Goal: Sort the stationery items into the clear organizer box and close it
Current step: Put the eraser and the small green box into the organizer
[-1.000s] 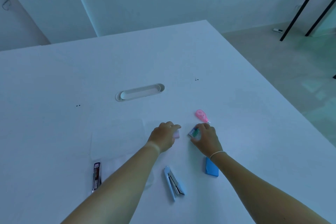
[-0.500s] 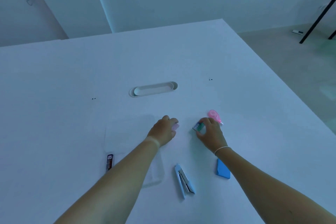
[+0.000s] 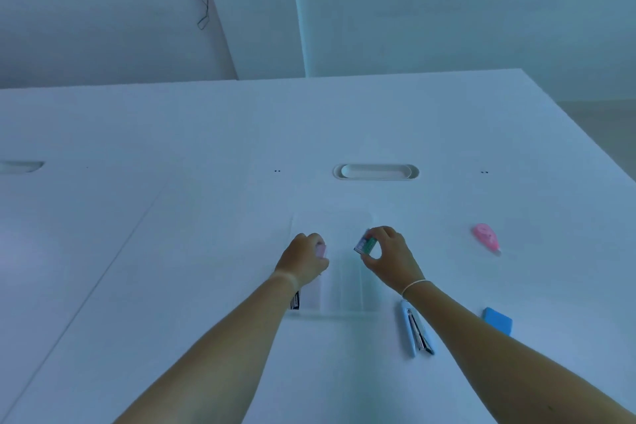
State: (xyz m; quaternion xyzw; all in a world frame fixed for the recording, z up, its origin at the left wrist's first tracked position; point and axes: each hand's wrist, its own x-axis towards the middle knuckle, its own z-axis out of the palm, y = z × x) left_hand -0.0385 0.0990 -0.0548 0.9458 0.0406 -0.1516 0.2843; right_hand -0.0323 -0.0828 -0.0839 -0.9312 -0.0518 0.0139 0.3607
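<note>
The clear organizer box point(image 3: 347, 293) lies open on the white table, its lid flat behind it. My left hand point(image 3: 304, 260) hovers over the box's left side, shut on a small pink item point(image 3: 321, 249). Over the box's right side, my right hand point(image 3: 387, 256) pinches a small green and white packet point(image 3: 365, 244). A pink correction tape point(image 3: 486, 237), a light blue stapler point(image 3: 415, 329) and a blue eraser point(image 3: 498, 320) lie to the right of the box. A dark lead case point(image 3: 296, 300) shows under my left wrist.
A white oval cable port point(image 3: 375, 171) is set into the table point(image 3: 172, 251) behind the box, with a second port point(image 3: 20, 166) at the far left. The table's right edge runs diagonally past the correction tape. A cable hangs on the wall behind.
Both hands have lifted their items from the table and carried them left, over the open box. The view has swung left, so the loose items now lie further right.
</note>
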